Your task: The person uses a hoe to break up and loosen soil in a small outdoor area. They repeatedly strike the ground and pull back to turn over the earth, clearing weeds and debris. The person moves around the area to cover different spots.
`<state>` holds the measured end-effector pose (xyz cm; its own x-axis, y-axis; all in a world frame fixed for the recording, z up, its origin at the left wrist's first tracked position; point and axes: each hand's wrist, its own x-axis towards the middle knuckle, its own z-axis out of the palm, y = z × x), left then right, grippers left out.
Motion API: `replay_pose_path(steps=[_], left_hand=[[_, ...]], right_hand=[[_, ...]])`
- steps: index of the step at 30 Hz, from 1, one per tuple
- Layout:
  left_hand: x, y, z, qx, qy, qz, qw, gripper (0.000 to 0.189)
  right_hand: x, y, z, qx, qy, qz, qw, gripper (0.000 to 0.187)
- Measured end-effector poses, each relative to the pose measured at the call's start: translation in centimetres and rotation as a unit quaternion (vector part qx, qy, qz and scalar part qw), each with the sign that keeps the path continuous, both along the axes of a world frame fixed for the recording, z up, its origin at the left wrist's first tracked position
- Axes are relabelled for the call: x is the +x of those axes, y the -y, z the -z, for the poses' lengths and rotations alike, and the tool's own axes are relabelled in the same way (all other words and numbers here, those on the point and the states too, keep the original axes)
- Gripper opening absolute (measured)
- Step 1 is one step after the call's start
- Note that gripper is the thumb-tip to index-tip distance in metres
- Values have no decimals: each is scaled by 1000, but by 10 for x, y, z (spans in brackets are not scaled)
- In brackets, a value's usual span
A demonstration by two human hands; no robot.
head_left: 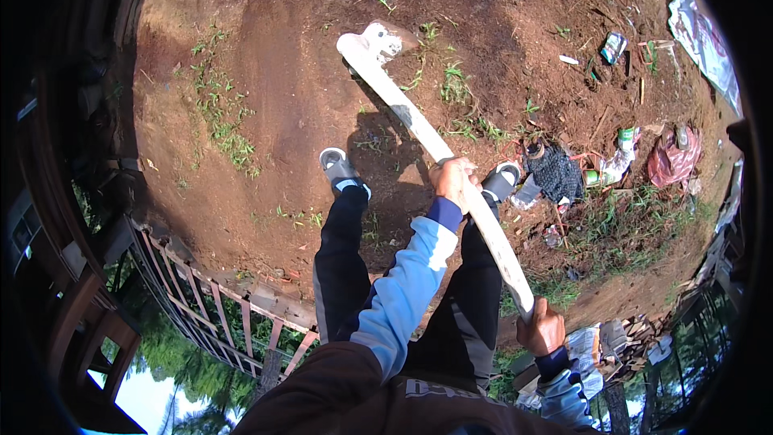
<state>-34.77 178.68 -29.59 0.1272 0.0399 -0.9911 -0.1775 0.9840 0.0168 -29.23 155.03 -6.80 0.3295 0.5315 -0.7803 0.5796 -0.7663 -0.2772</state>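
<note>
A long pale wooden handle (419,125) runs diagonally away from me, most likely that of a hoe. Its far end meets a sunlit metal head (384,40), which rests on or just above the brown soil; glare hides the blade's exact outline. Around the middle of the handle my left hand (452,180) is closed, close to my right shoe in the picture. My right hand (542,328) grips the near end, beside my right thigh. My shoes (339,168) stand apart on the bare soil (284,96), on either side of the handle's shadow.
Small weeds (223,127) grow in patches. At right lie a dark dotted cloth (552,172), a reddish plastic bag (675,157), wrappers and a silvery plastic sheet (703,42). A slatted fence (220,308) stands at lower left, a pile of wood scraps (634,341) at lower right.
</note>
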Motion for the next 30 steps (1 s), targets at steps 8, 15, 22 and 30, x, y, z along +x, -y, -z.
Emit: replay_pose_path(steps=[8, 15, 22, 30], left_hand=[[-14, -140, -18, 156, -73, 52, 984, 11], [19, -59, -10, 86, -66, 165, 980, 6], [27, 48, -48, 9, -30, 93, 995, 8], [12, -29, -33, 180, -17, 146, 973, 9]], right_hand=[[-36, -81, 125, 147, -70, 52, 985, 38], [-19, -61, 8, -20, -97, 64, 993, 41], [-55, 58, -26, -28, 31, 138, 990, 37], [-98, 9, 64, 49, -23, 196, 979, 42]])
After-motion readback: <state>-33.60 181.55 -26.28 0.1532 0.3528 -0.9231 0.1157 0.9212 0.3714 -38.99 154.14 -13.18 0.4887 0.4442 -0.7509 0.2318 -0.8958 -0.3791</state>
